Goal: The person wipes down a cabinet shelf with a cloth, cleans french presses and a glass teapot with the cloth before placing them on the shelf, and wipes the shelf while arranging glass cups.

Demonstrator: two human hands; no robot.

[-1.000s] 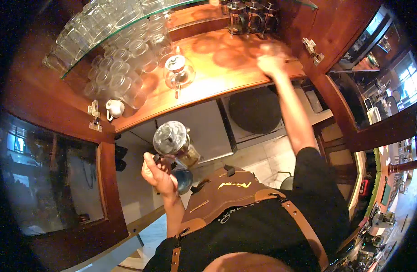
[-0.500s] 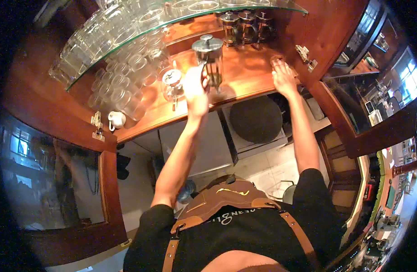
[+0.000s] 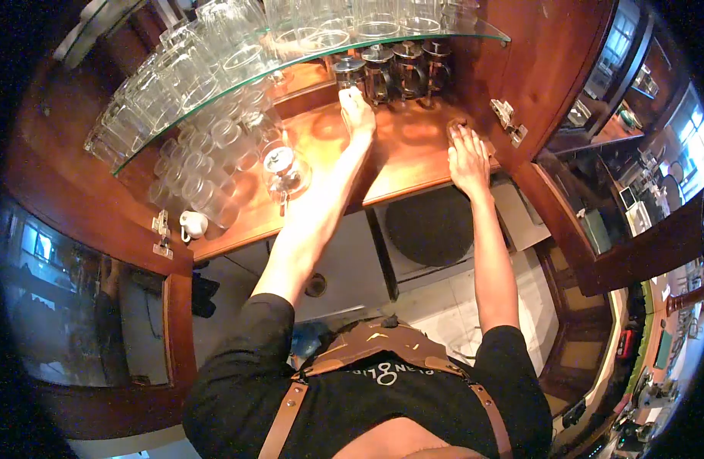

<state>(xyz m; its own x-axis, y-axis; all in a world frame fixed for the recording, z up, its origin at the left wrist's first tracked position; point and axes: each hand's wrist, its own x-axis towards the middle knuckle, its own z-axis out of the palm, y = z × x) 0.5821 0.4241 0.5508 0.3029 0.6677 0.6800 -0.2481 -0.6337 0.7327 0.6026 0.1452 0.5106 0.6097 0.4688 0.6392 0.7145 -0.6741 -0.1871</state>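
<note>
My left hand (image 3: pixel 357 115) is closed on a French press (image 3: pixel 350 70) with a metal lid, standing upright at the left end of a row of French presses (image 3: pixel 409 70) at the back of the wooden cabinet shelf. My fingers hide much of its lower part. My right hand (image 3: pixel 468 159) rests near the shelf's right front edge, fingers bent over a dark brown, crumpled thing that looks like a cloth (image 3: pixel 457 126). Left of my left forearm stands a small glass teapot (image 3: pixel 279 162) with a metal-topped lid.
Above hangs a glass shelf (image 3: pixel 306 50) loaded with glasses. Stacked glass jars (image 3: pixel 203 172) and a white cup (image 3: pixel 193 225) stand on the left. Open cabinet doors with metal hinges (image 3: pixel 507 121) flank both sides. A round dark surface (image 3: pixel 430 214) lies below the shelf.
My left hand has carried the French press from the shelf's front to the back row, beside the others. My right hand stays on the brown cloth. The view has shifted slightly.
</note>
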